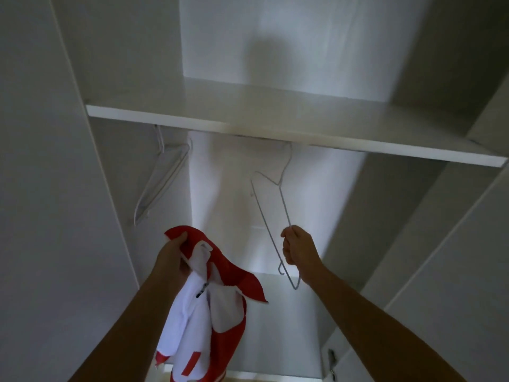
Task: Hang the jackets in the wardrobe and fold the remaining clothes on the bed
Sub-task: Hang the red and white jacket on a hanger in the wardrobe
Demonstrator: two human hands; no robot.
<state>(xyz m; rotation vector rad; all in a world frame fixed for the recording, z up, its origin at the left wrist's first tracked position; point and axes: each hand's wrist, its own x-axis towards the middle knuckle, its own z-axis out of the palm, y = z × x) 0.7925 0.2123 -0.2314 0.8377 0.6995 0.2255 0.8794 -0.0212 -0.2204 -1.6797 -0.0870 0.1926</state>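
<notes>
I stand facing the open white wardrobe (407,150). My left hand (172,256) grips a red and white jacket (198,315) by its collar, and the jacket hangs down at the lower middle. My right hand (298,250) holds a thin wire hanger (271,216) by its lower bar. The hanger's hook reaches up under the shelf (275,125), where the rail is hidden from me.
More wire hangers (162,183) hang at the left inside the wardrobe. White side panels stand close on both sides. A door hinge (332,359) shows at the lower right. The wardrobe's back wall is lit in the middle.
</notes>
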